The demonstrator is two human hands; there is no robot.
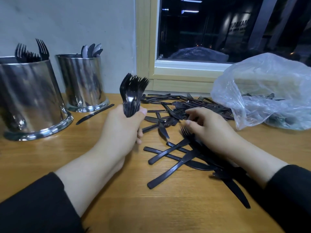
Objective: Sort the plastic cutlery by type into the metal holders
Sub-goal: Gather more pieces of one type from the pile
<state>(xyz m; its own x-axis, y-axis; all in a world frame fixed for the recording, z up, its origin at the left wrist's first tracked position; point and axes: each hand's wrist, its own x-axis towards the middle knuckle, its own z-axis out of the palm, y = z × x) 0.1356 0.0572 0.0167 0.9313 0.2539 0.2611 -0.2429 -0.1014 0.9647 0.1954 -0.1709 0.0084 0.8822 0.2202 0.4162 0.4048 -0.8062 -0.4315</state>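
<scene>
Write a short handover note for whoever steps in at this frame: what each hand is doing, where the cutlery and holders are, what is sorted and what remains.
Left hand: grips a bunch of forks, tines up.
Right hand: fingers curled down over the loose pile; whether it holds a piece cannot be told.
Holders: near holder at far left has forks in it; the second holder behind it has spoons.
One knife lies beside the second holder's base.
Done: some forks and spoons sorted.
Left: drop the held forks in the near holder, then sort the pile and whatever is in the plastic bag.
</scene>
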